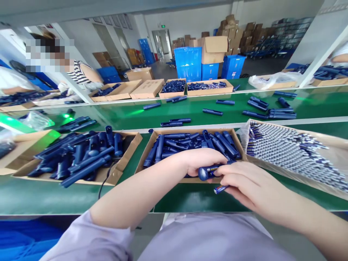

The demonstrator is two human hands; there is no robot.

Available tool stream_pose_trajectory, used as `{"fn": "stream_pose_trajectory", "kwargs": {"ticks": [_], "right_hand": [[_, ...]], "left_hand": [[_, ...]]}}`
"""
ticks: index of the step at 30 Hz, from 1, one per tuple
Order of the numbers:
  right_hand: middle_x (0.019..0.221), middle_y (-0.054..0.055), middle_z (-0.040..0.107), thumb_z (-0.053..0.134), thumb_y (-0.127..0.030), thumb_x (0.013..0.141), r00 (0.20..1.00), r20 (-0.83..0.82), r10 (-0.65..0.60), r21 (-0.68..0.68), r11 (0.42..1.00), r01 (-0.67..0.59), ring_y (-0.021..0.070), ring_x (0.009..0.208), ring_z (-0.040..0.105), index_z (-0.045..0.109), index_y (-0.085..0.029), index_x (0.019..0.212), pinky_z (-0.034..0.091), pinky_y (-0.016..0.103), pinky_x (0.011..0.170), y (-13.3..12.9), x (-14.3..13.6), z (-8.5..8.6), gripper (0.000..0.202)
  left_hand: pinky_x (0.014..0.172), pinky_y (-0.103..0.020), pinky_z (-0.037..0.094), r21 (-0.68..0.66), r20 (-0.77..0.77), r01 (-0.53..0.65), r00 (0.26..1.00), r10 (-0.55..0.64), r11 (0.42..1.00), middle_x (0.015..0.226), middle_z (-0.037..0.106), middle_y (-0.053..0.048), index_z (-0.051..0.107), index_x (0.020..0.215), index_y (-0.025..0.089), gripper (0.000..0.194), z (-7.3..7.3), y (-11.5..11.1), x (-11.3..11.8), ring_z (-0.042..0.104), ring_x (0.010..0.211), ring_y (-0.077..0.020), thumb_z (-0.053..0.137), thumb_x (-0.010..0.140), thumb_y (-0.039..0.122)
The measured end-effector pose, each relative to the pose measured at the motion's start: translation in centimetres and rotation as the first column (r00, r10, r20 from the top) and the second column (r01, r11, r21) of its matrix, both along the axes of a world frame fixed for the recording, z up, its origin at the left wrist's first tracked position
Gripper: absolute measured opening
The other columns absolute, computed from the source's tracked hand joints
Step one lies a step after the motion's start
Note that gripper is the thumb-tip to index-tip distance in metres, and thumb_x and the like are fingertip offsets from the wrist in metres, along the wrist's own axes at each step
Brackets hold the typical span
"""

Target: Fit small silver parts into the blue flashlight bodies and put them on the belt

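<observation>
Both hands meet over the front edge of the middle cardboard tray (141,159), which holds several dark blue plastic tubes (176,143). My left hand (208,159) is closed round a blue tube (203,173) whose rounded end points left. A battery lies in the tube's open side, partly hidden by fingers. My right hand (244,181) presses at that tube with its fingertips and also holds a loose battery (220,189) beneath. To the right, a lined box (296,177) holds rows of batteries (285,152).
At the left, another tray (125,168) is heaped with blue tubes, a black cable (102,186) beside it. Tubes (212,112) lie scattered on the green belt (116,116). Behind stand trays, a person in a striped top (81,72), blue crates (187,63) and cartons.
</observation>
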State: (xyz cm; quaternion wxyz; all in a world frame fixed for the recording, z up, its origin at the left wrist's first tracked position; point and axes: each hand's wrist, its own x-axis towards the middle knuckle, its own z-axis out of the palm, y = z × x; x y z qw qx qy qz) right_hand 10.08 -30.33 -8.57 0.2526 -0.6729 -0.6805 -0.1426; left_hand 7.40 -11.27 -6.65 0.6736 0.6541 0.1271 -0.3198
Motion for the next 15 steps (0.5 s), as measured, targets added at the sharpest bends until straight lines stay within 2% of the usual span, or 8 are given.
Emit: {"fn": "stream_pose_trajectory", "kwargs": {"ticks": [5, 10, 12, 15], "right_hand": [[0.116, 0.002, 0.068, 0.046, -0.02, 0.098, 0.986, 0.155, 0.06, 0.087, 0.993, -0.074, 0.0154, 0.103, 0.06, 0.062, -0.018, 0.102, 0.045, 0.031, 0.093, -0.1, -0.1, 0.2, 0.016], [0.1, 0.002, 0.072, 0.031, -0.012, 0.099, 0.935, 0.347, 0.067, 0.095, 0.99, -0.106, 0.0143, 0.091, 0.063, 0.065, -0.018, 0.097, 0.047, 0.03, 0.082, -0.8, -0.1, 0.9, 0.035], [0.104, 0.003, 0.071, 0.033, -0.011, 0.098, 0.933, 0.354, 0.059, 0.064, 0.994, -0.087, 0.0157, 0.093, 0.063, 0.065, -0.017, 0.1, 0.048, 0.032, 0.082, -1.3, 0.1, 0.5, 0.033], [0.11, 0.007, 0.068, 0.045, -0.016, 0.095, 0.97, 0.242, -0.007, 0.076, 0.997, -0.011, 0.0183, 0.098, 0.061, 0.063, -0.016, 0.107, 0.048, 0.033, 0.087, -1.9, 0.2, -0.4, 0.021]], "left_hand": [[0.034, -0.019, 0.034, -0.038, -0.024, -0.003, 1.0, 0.003, 0.999, 0.069, 0.06, -0.003, 0.067, 0.094, 0.013, 0.024, 0.3, -0.8, -1.2, 0.047, 0.042, -0.0091, 0.052, 0.077, 0.02], [0.032, -0.02, 0.033, -0.009, -0.007, 0.037, 0.999, -0.037, 0.999, 0.065, 0.061, -0.005, 0.067, 0.093, 0.01, 0.025, -0.1, -1.0, -1.9, 0.049, 0.038, -0.0113, 0.053, 0.077, 0.021], [0.033, -0.021, 0.035, -0.005, 0.0, 0.035, 0.999, -0.035, 0.999, 0.068, 0.063, -0.007, 0.067, 0.091, 0.01, 0.024, -0.2, -0.7, -2.1, 0.052, 0.039, -0.0125, 0.053, 0.077, 0.023], [0.033, -0.019, 0.034, -0.023, 0.026, 0.041, 0.999, -0.041, 0.999, 0.068, 0.063, -0.006, 0.065, 0.078, 0.012, 0.018, -0.6, -0.4, -2.1, 0.052, 0.04, -0.0106, 0.052, 0.078, 0.025]]}}
